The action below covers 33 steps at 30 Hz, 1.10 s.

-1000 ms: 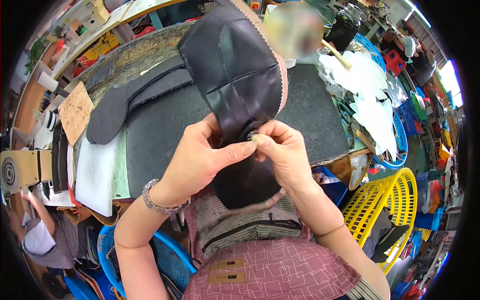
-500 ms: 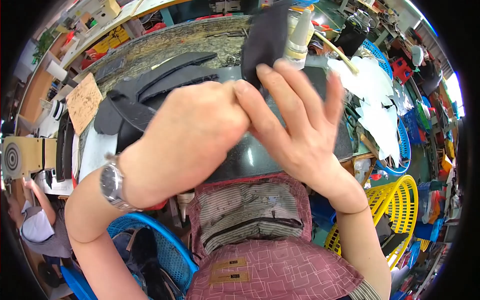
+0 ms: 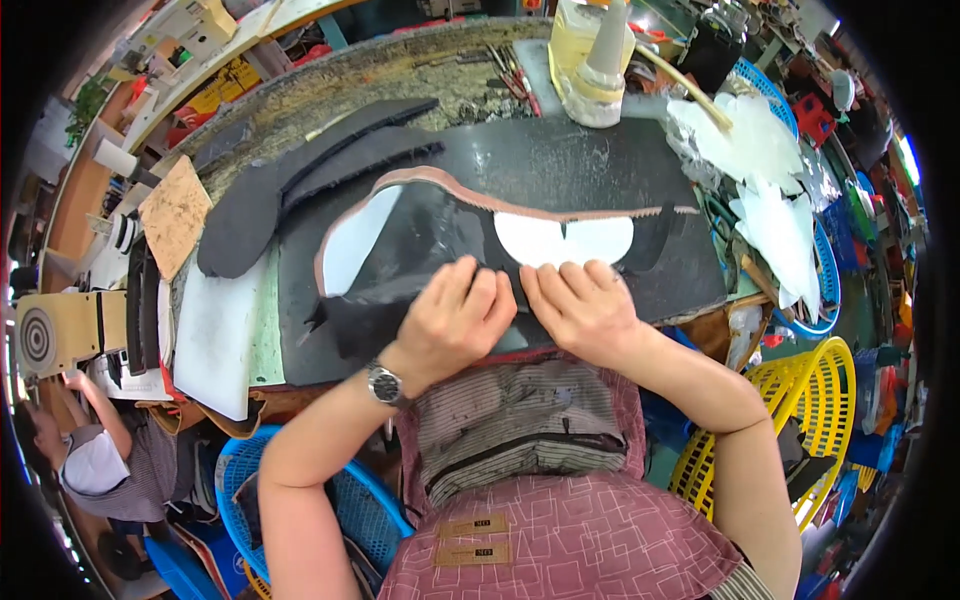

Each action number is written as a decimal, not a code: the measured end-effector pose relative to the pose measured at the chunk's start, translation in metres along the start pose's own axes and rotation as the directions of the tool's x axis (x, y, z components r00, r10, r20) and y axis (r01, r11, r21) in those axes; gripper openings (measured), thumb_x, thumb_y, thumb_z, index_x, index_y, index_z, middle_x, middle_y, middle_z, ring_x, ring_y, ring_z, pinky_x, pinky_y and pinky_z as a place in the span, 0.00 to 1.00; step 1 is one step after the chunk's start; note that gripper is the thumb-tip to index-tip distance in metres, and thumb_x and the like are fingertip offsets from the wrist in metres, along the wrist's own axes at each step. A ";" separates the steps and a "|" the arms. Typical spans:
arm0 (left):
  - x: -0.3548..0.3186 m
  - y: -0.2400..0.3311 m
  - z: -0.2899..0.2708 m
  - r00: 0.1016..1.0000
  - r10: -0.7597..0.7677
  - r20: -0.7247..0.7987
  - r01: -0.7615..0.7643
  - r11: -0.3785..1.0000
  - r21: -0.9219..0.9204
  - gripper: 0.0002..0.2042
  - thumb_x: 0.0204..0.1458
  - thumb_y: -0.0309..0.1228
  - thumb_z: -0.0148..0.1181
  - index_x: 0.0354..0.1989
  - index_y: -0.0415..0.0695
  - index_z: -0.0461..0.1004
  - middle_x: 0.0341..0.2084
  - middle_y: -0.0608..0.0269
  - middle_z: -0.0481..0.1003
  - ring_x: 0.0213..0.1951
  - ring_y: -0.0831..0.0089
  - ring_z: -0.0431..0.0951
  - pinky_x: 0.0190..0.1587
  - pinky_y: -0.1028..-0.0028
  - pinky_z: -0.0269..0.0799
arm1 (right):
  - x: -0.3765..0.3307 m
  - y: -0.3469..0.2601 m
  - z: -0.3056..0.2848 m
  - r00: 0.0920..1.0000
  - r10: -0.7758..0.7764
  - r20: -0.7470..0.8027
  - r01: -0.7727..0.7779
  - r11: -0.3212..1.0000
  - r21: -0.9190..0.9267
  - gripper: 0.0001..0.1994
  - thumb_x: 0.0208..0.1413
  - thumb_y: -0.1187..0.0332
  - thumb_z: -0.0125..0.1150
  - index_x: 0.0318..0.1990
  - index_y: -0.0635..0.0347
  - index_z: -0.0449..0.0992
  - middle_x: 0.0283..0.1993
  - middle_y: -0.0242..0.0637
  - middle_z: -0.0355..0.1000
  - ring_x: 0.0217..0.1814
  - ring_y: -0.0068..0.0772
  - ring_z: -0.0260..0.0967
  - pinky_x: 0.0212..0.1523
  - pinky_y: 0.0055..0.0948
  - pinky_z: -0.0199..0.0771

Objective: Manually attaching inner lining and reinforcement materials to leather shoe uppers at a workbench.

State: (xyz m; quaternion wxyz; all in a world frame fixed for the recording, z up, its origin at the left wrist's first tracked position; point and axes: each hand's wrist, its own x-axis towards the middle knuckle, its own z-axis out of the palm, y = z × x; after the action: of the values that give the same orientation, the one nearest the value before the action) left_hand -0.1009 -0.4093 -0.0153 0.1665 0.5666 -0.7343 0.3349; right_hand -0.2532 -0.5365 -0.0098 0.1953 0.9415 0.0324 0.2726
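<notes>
A black shoe upper piece (image 3: pixel 425 235) is spread on the dark work board (image 3: pixel 590 155), with a brown strip along its far edge. White patches show on it: a long one (image 3: pixel 365 240) at the left and a rounded one (image 3: pixel 530 240) at the middle right. My left hand (image 3: pixel 455 315) has curled fingers pinching the near edge of the upper. Close beside it, my right hand (image 3: pixel 580 312) is closed on the same edge, just below the rounded white patch. The fingertips of both hands are mostly hidden.
Dark cut pieces (image 3: pixel 240 225) lie stacked at the left, near a white sheet (image 3: pixel 215 340). A glue pot (image 3: pixel 590 75) with a brush stands at the back. White pieces (image 3: pixel 745 150) are heaped at the right. Blue (image 3: pixel 370 510) and yellow (image 3: pixel 770 400) baskets flank me; a person (image 3: pixel 110 455) works far left.
Both hands have come down and toward me from a raised position. The dark piece held up at the far side is gone from there; the upper with white patches now shows on the board.
</notes>
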 end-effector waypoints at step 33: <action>-0.030 0.036 0.007 0.926 -0.248 0.285 0.330 0.898 -0.290 0.10 0.44 0.23 0.55 0.35 0.34 0.74 0.39 0.45 0.71 0.43 0.55 0.72 0.42 0.66 0.74 | -0.015 -0.008 -0.001 0.901 -0.205 0.381 0.172 0.978 0.119 0.23 0.47 0.69 0.49 0.54 0.65 0.68 0.30 0.35 0.63 0.30 0.28 0.59 0.29 0.23 0.57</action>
State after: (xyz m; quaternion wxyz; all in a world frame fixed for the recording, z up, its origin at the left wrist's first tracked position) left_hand -0.1251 -0.3876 -0.0504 0.2177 0.6699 -0.7018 0.1063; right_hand -0.2661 -0.5312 -0.0200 0.1843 0.9766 0.0947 0.0572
